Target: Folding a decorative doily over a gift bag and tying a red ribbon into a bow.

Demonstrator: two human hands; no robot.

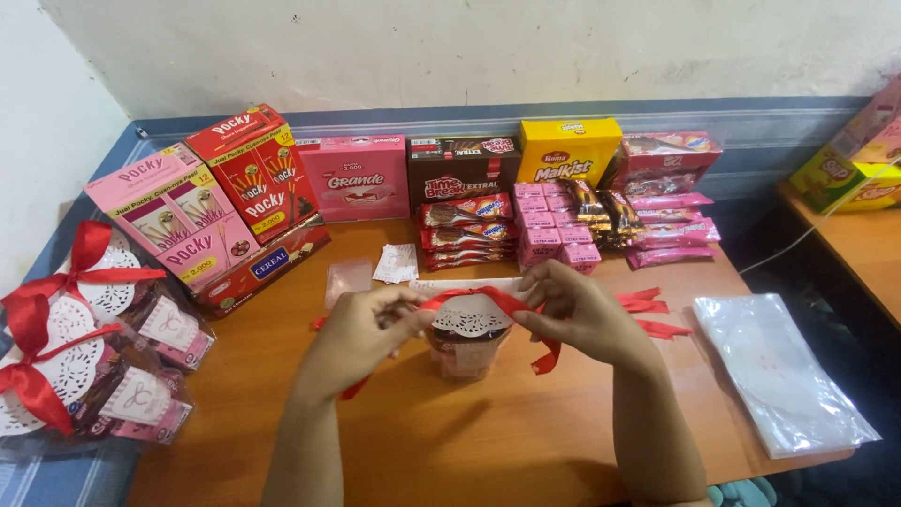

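Note:
A small clear gift bag of snacks (466,349) stands upright on the wooden table (526,432), topped by a white paper doily. A red ribbon (469,300) runs across the bag's top and hangs down on both sides. My left hand (361,333) pinches the ribbon at the bag's left side. My right hand (577,310) pinches it at the right side, fingers curled over the top edge.
Finished ribbon-tied bags (66,366) lie at the far left. Snack boxes (235,202) and stacked wrapped packets (467,230) line the back by the wall. Cut red ribbons (657,314) and a pile of clear plastic bags (774,371) lie to the right.

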